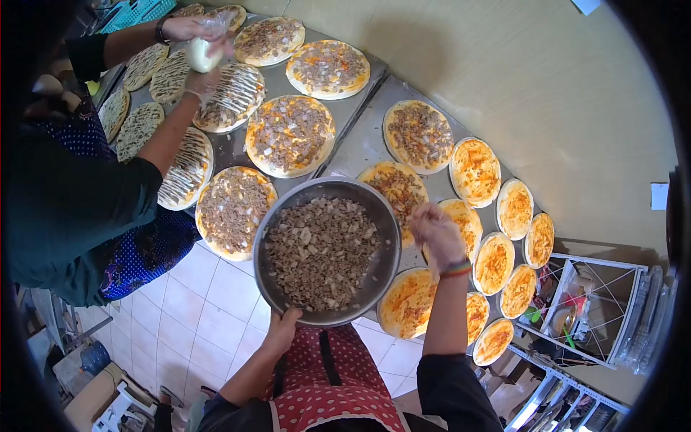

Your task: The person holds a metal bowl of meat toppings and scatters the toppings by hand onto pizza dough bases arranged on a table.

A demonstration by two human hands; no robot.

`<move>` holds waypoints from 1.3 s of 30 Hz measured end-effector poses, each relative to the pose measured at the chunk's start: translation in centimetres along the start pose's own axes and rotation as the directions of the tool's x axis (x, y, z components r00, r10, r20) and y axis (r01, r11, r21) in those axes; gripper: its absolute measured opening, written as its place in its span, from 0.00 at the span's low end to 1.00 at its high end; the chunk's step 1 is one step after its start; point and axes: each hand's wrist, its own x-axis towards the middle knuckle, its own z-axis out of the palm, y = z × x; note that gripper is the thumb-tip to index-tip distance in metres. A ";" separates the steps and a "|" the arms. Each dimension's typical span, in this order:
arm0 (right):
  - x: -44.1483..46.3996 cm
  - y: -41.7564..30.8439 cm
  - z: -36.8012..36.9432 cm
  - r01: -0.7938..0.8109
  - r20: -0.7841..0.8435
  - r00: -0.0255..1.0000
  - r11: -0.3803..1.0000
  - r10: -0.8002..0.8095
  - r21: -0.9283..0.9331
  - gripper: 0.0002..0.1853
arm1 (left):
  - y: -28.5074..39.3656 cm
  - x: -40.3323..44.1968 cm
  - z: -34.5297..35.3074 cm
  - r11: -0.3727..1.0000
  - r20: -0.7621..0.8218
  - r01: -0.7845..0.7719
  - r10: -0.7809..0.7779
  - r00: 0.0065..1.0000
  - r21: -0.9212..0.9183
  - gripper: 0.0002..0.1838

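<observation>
My left hand [283, 330] grips the near rim of a large metal bowl [392, 252] filled with a crumbly brown meat topping [324, 252] with pale chunks. My right hand [437, 234], with a rainbow band at its wrist, is held over the pizzas just right of the bowl. Its fingers look bunched together and slightly blurred; what they hold is hidden. Beneath and beside it lie a pizza with scattered meat [394, 189] and a sauce-covered pizza [461, 222]. Another sauced pizza [407, 306] lies nearer to me.
At left, a co-worker's gloved hands [204, 72] hold a bag of white sauce [204, 55] over a striped pizza [234, 97]. Several meat-topped pizzas [291, 135] and sauced pizzas [494, 263] cover the metal tables [360, 140]. A wire rack [590, 309] stands at right.
</observation>
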 end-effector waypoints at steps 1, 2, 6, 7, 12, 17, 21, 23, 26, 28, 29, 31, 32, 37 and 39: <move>1.8 1.1 -1.0 -0.005 0.002 1.000 1.000 0.005 -0.003 0.07 | 0.4 -0.3 -0.3 0.999 0.005 0.005 -0.005 1.000 -0.047 0.16; 3.9 2.5 -1.9 0.034 -0.051 0.998 0.985 -0.043 -0.168 0.07 | 0.8 -0.6 -0.6 0.996 0.011 0.009 -0.008 1.000 -0.093 0.17; 8.7 3.9 -1.3 0.174 -0.032 0.873 0.373 -0.487 -0.911 0.08 | 1.4 -0.6 -1.6 0.981 0.000 -0.087 0.088 0.996 -0.174 0.18; 9.1 4.0 -1.1 0.161 -0.019 0.848 0.292 -0.529 -0.943 0.08 | 1.3 -0.8 -2.0 0.985 -0.013 -0.055 0.054 0.998 -0.166 0.19; 10.6 2.6 -2.7 0.056 -0.096 0.862 0.281 -0.497 -0.958 0.10 | 1.9 -0.8 -2.6 0.963 -0.018 -0.075 0.073 0.997 -0.260 0.20; 9.1 2.7 -4.7 -0.048 -0.073 0.956 0.092 -0.286 -0.995 0.09 | 1.1 -0.5 -3.2 0.957 0.002 -0.096 0.101 0.995 -0.272 0.21; 6.6 3.5 -4.6 -0.104 -0.135 0.970 0.156 -0.202 -0.982 0.09 | 0.8 -0.5 -3.5 0.961 -0.011 -0.051 0.050 0.999 -0.271 0.20; 5.5 4.3 -4.3 -0.053 -0.057 0.962 0.023 -0.265 -0.998 0.08 | 0.7 -0.4 -3.7 0.965 -0.029 -0.028 0.021 0.999 -0.261 0.20; 3.7 4.7 -3.3 0.026 -0.077 0.921 0.256 -0.383 -0.966 0.07 | 1.1 -0.5 -3.7 0.981 -0.052 -0.056 0.047 0.998 -0.187 0.21; 2.4 4.6 -1.8 0.001 -0.136 0.919 0.350 -0.369 -0.937 0.06 | 1.5 -0.7 -3.3 0.963 -0.082 -0.049 0.028 0.996 -0.265 0.21; 2.5 5.9 -2.2 0.072 -0.051 0.915 0.286 -0.401 -0.956 0.06 | 1.7 -0.8 -3.1 0.962 -0.081 -0.047 0.026 0.996 -0.267 0.21; 2.0 7.2 -1.5 0.085 0.013 0.916 0.164 -0.400 -0.983 0.07 | 2.3 -1.0 -2.8 0.977 -0.091 -0.045 0.026 0.995 -0.208 0.15; 1.6 7.6 -1.2 0.090 0.019 0.919 0.162 -0.394 -0.983 0.07 | 2.2 -1.0 -2.8 0.976 -0.097 -0.042 0.022 0.995 -0.213 0.15; 0.0 9.4 0.0 0.208 0.065 0.840 0.209 -0.539 -0.955 0.04 | 2.2 -1.3 -2.3 0.963 -0.088 -0.018 -0.006 0.996 -0.269 0.15; 0.0 9.3 0.4 0.200 0.092 0.872 0.177 -0.480 -0.964 0.06 | 1.9 -1.3 -2.4 0.954 -0.079 -0.009 -0.015 0.997 -0.299 0.17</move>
